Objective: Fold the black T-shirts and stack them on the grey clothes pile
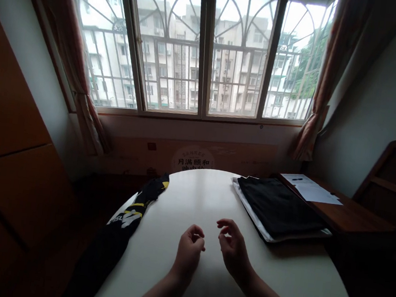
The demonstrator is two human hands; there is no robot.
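My left hand [191, 249] is above the middle of the white round table [192, 195], its fingers loosely curled in toward the thumb. I see nothing in it. Facing it, a short gap to the right, my right hand [232, 250] has bent fingers that stand apart from the thumb, and it holds nothing. Whether either hand touches the tabletop I cannot tell. To the right of my right hand lies a flat, folded black cloth [279, 208] with a white layer under it. A dark garment [116, 239] with yellow bands and white print drapes over the table's left edge.
White papers [313, 189] with a pen [297, 179] lie on a brown wooden surface [358, 217] at the right. Beside it stands a wooden chair back [395, 175]. An orange-brown cabinet [4, 183] is at the left. Barred windows [205, 49] with curtains [314, 119] span the far wall.
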